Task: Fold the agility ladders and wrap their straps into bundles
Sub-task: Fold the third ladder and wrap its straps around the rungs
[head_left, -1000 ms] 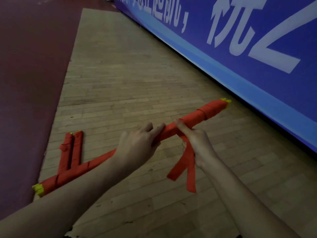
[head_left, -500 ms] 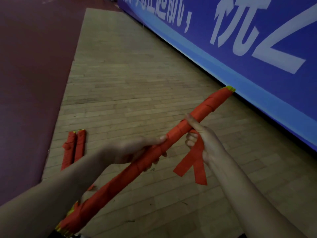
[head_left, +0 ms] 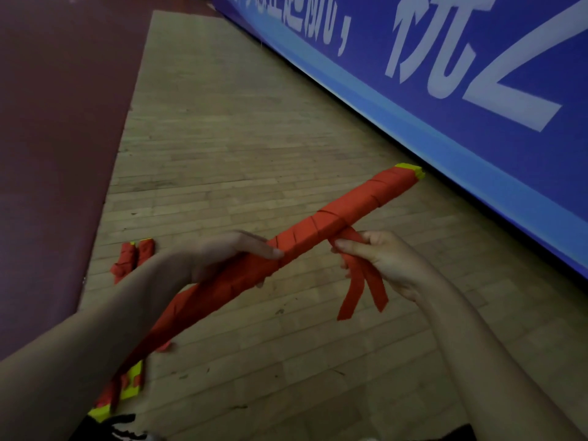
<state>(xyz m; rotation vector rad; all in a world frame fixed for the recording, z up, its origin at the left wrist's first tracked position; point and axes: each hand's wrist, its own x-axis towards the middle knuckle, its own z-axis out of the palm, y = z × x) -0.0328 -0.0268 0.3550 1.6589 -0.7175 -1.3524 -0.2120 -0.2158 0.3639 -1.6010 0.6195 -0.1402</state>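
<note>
A long ladder bundle (head_left: 343,214), yellow rungs wound in red strap, slants from lower left up to a yellow tip at the upper right. My left hand (head_left: 229,259) grips its middle, thumb on top. My right hand (head_left: 381,259) pinches the red strap (head_left: 359,284) just under the bundle; two loose strap ends hang down from it. The bundle's lower end is hidden behind my left forearm.
Two wrapped red bundles (head_left: 132,257) lie side by side on the wooden floor at the left. More yellow and red ladder pieces (head_left: 127,389) lie by my left arm at the bottom. A blue banner (head_left: 445,100) runs along the right; dark red flooring (head_left: 57,138) borders the left.
The bundle has tilted steeper, then come lower in view. My right hand went from on top of the bundle to just below it, still holding the strap. My left grip slid along the middle.
</note>
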